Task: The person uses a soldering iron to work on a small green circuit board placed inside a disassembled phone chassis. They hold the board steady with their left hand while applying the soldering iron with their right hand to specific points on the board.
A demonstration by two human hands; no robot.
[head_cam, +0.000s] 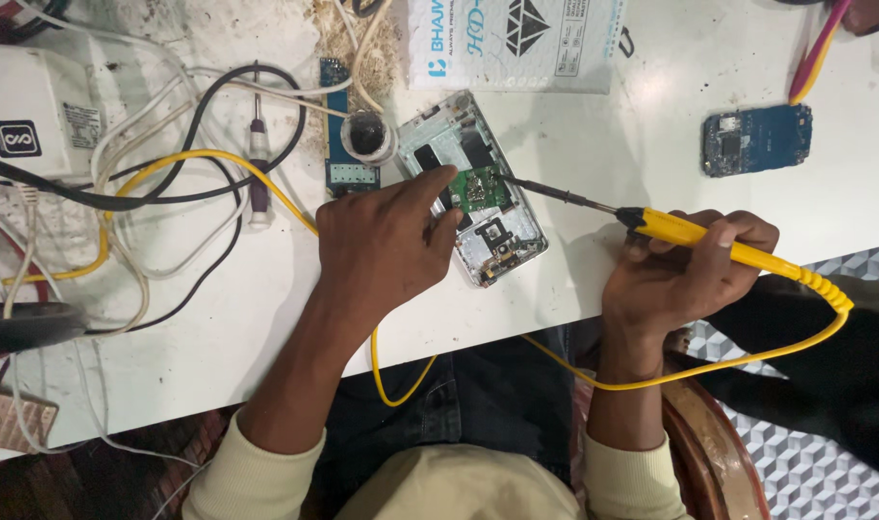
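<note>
a: what is held in each hand?

b: a yellow-handled soldering iron (709, 239) is gripped in the right hand (680, 274), fingers wrapped closed around the handle. its dark tip is laid on the green circuit board (480, 189) inside an opened phone (473, 188). the phone is pinned flat by the left hand (387, 241), fingers pressed on its near edge and the index finger stretched to the board; nothing is clasped by that hand.

a: where is the phone placed?

b: it is laid tilted on a white table (632, 125), near the front edge, between the two hands.

a: what is seen just around it?

b: a small round tin (367, 137) with dark contents is set touching the phone's upper left corner. a narrow blue board strip (338, 135) is laid beside the tin. a white padded envelope (517, 43) is placed behind the phone.

a: and further out?

b: a blue circuit board (757, 140) is laid well apart on the right. on the left, a screwdriver (258, 159) is found among tangled white, black and yellow cables (160, 193), beside a white box (30, 116). the iron's yellow cord (709, 364) is looped under the right wrist and over the table edge.
</note>
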